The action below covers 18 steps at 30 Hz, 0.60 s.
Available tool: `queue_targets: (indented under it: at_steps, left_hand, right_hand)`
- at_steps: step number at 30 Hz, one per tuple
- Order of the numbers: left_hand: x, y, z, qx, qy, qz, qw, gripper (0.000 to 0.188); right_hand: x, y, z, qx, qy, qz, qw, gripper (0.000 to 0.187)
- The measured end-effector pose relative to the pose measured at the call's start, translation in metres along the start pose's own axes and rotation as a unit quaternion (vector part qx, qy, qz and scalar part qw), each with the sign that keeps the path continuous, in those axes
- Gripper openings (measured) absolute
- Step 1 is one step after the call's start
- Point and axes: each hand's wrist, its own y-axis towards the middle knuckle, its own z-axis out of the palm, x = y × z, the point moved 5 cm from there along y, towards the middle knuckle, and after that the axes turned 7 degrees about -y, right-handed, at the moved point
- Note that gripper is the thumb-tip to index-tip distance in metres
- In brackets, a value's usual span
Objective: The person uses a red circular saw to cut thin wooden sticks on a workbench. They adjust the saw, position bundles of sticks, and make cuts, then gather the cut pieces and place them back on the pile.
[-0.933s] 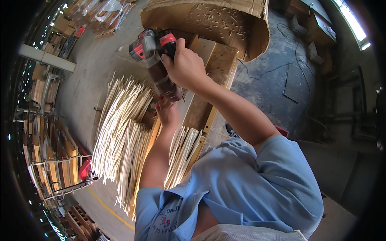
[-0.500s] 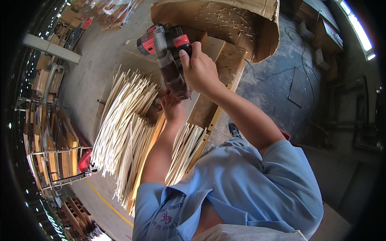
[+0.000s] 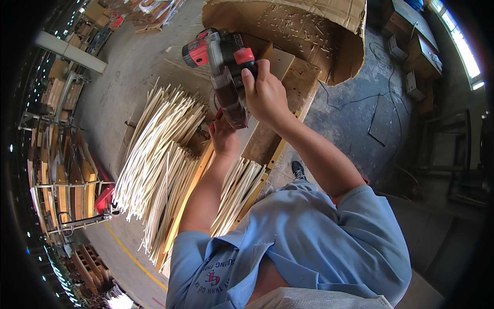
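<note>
A red, black and grey power tool (image 3: 224, 67), blocky with a long dark magazine, is gripped by the right hand (image 3: 265, 95), fingers clenched round its handle. It is held above a flat wooden workbench board (image 3: 267, 139). The left hand (image 3: 224, 136) sits just under the tool's nose; its finger state cannot be told. Pale, thin, curved wooden strips (image 3: 159, 154) are heaped in a fan to the left. A rough brown cardboard sheet (image 3: 298, 31), pocked with small marks, arches behind the bench.
</note>
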Motion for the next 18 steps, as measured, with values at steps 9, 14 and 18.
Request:
queue_targets:
  at_steps: [9,14,18]
  left_hand:
    - [0.000,0.001,0.000,-0.015,-0.029,0.001,0.999,0.037]
    - [0.000,0.000,0.000,-0.023,-0.037,0.005,0.999,0.034]
    - [0.003,-0.001,0.005,0.056,-0.040,-0.031,0.997,0.035]
  right_hand:
    - [-0.002,-0.005,-0.001,-0.025,0.006,-0.014,1.000,0.034]
    - [-0.003,-0.009,0.000,-0.018,0.015,-0.010,1.000,0.034]
    - [-0.007,-0.012,0.001,-0.026,0.013,-0.016,0.999,0.035]
